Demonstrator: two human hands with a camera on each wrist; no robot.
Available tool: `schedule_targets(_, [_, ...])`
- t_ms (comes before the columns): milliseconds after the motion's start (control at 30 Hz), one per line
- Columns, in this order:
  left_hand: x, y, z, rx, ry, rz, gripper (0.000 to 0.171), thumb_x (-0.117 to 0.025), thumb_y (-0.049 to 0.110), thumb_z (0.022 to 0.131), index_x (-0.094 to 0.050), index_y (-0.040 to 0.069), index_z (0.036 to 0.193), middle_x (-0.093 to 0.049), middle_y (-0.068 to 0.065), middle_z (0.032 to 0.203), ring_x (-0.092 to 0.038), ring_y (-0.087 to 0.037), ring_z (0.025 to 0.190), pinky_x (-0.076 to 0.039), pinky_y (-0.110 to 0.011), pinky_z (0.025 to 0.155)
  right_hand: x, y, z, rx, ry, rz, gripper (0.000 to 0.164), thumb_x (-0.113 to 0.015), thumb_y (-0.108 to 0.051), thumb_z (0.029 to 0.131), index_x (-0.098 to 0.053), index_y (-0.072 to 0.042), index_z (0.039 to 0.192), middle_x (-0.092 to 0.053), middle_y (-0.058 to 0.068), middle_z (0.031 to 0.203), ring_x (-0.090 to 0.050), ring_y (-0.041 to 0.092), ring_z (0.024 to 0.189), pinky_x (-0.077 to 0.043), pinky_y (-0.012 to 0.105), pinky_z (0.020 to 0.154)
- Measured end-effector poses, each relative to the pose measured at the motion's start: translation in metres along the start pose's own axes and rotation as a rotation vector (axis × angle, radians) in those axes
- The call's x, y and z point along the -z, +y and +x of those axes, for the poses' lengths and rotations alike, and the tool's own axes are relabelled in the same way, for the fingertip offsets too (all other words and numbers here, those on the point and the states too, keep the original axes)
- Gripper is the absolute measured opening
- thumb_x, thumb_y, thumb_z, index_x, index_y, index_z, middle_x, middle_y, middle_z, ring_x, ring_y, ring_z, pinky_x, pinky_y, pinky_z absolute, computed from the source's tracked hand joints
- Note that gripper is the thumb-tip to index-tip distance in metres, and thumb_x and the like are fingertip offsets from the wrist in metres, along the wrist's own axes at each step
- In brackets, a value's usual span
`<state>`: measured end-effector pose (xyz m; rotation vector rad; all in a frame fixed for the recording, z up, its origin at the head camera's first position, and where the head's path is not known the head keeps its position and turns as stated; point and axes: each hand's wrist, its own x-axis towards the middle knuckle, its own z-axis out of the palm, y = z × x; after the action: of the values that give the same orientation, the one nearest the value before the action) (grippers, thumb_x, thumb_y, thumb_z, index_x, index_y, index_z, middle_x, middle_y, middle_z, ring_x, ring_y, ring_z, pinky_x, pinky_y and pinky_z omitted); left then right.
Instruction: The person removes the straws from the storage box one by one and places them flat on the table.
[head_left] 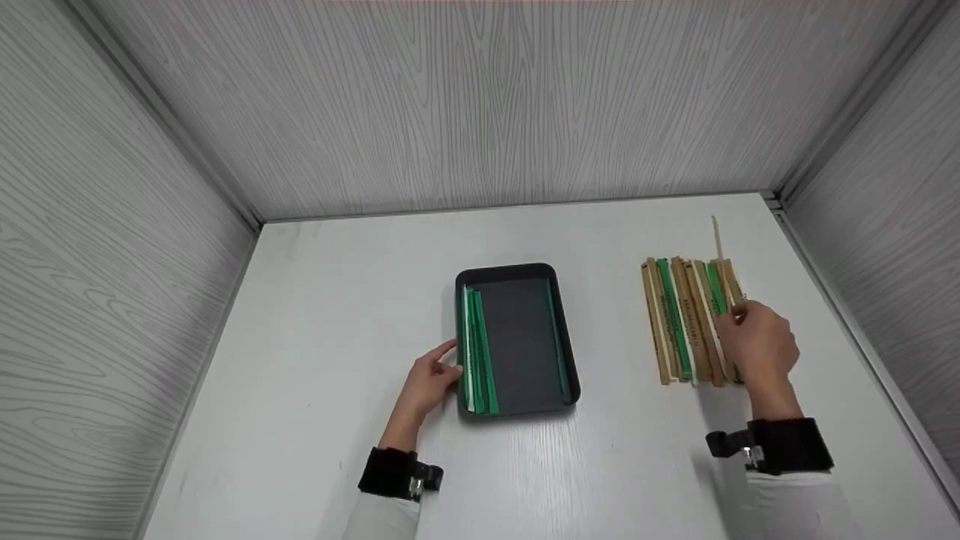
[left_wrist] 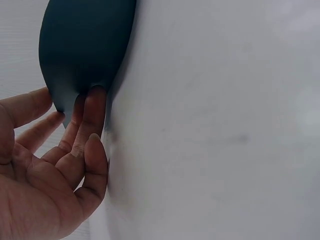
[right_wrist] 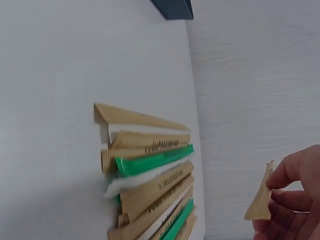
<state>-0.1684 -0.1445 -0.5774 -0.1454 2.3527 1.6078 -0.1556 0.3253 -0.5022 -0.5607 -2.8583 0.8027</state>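
At the left wall of a dark tray (head_left: 517, 337), my left hand (head_left: 426, 384) holds the edge. In the left wrist view its fingers bend against the tray's outer face (left_wrist: 87, 40). My right hand (head_left: 757, 341), over the right end of a row of slim wrapped sticks (head_left: 686, 322), pinches one tan paper-wrapped stick (right_wrist: 261, 200) between thumb and fingers. That stick is raised clear of the row in the right wrist view. The row mixes tan, white and green wrappers, some with dark print. What is inside the wrappers is hidden.
Several green wrapped sticks (head_left: 480, 352) lie lengthwise along the tray's left inner side, with a white one at the edge. A single dark green strip (head_left: 557, 341) shows along its right side. Pale wood-grain panels (head_left: 480, 105) border the white table (head_left: 337, 300) behind and at both sides.
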Motion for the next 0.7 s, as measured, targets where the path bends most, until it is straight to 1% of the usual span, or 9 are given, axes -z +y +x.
schedule_targets(133, [0.001,0.000,0.000,-0.009,-0.003,0.009,0.051,-0.061,0.009,0.096,-0.050,0.014,0.145,-0.059,-0.007,0.080,-0.052,-0.017,0.071,-0.042,-0.029,0.062,0.011,0.021,0.006,-0.063,0.009,-0.010,0.042,-0.049,-0.029,0.097,-0.064,0.006,0.116,-0.065,0.023,0.103,-0.063,0.033,0.074,-0.042,0.035,0.048])
schedule_targets(267, [0.001,0.000,0.000,-0.020,-0.005,0.019,0.050,-0.061,0.009,0.096,-0.050,0.013,0.145,-0.059,-0.007,0.080,-0.053,-0.017,0.071,-0.042,-0.029,0.062,0.016,0.036,0.009,-0.099,0.000,-0.018,0.043,-0.050,-0.030,0.097,-0.063,0.007,0.116,-0.064,0.027,0.106,-0.062,0.036,0.075,-0.042,0.038,0.048])
schedule_targets(433, [0.001,0.000,0.000,-0.021,-0.003,0.028,0.050,-0.060,0.009,0.096,-0.050,0.013,0.145,-0.059,-0.007,0.080,-0.052,-0.017,0.071,-0.042,-0.030,0.063,0.014,0.048,0.012,-0.124,-0.058,-0.034,0.046,-0.049,-0.032,0.098,-0.061,0.008,0.118,-0.063,0.031,0.103,-0.062,0.037,0.073,-0.043,0.040,0.048])
schedule_targets(600, [0.001,0.001,-0.001,-0.029,0.000,0.037,0.050,-0.059,0.010,0.096,-0.050,0.012,0.145,-0.059,-0.008,0.081,-0.052,-0.018,0.072,-0.042,-0.030,0.063,0.009,0.054,0.015,-0.121,-0.112,-0.049,0.050,-0.050,-0.037,0.099,-0.059,0.009,0.118,-0.063,0.031,0.100,-0.062,0.036,0.072,-0.044,0.040,0.050])
schedule_targets(700, [0.001,0.001,-0.001,-0.027,0.001,0.040,0.049,-0.060,0.010,0.096,-0.050,0.012,0.145,-0.059,-0.008,0.081,-0.052,-0.018,0.072,-0.042,-0.030,0.063,0.006,0.058,0.018,-0.116,-0.136,-0.058,0.048,-0.049,-0.034,0.100,-0.058,0.010,0.117,-0.062,0.032,0.102,-0.062,0.037,0.074,-0.044,0.041,0.051])
